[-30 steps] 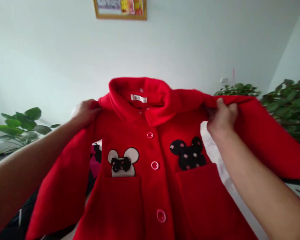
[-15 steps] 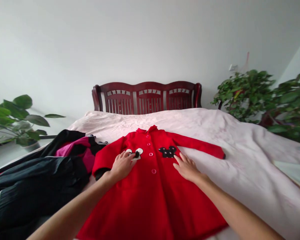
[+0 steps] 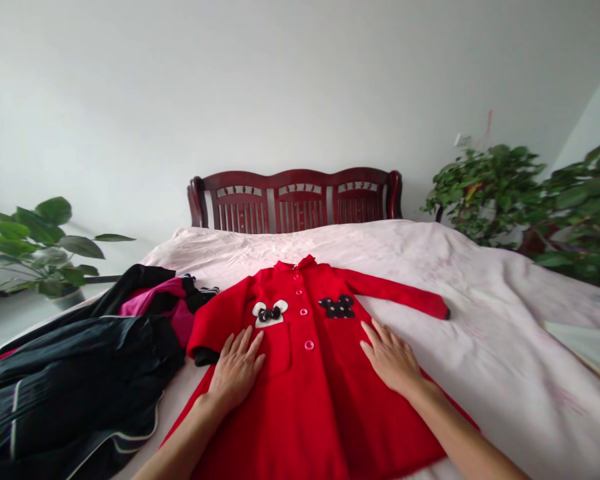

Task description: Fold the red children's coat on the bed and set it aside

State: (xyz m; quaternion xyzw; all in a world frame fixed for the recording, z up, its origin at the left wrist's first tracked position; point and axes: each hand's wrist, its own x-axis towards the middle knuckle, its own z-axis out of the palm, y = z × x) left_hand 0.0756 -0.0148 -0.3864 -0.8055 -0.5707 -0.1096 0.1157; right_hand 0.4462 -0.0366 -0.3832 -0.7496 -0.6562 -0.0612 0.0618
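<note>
A small red coat (image 3: 307, 393) lies flat, front up, on the pale pink bedspread (image 3: 480, 320). It has a row of pink buttons and two mouse-head patches above its pockets, one white, one black. My left hand (image 3: 236, 371) rests flat on the coat's left pocket, fingers spread. Over on the coat's right side my right hand (image 3: 391, 357) also lies flat, palm down, just below the black patch. Neither hand grips the cloth. The coat's right sleeve stretches out sideways; the left sleeve is folded under.
A heap of dark clothes (image 3: 75, 380) with a magenta garment (image 3: 163, 303) lies on the bed at left, touching the coat's sleeve. A dark red wooden headboard (image 3: 295, 200) stands behind. Potted plants flank the bed at left (image 3: 35, 250) and right (image 3: 525, 200).
A second ago I held the coat up by its shoulders. It now lies on the bed, and both hands have slid down its front from the patches to the pockets.
</note>
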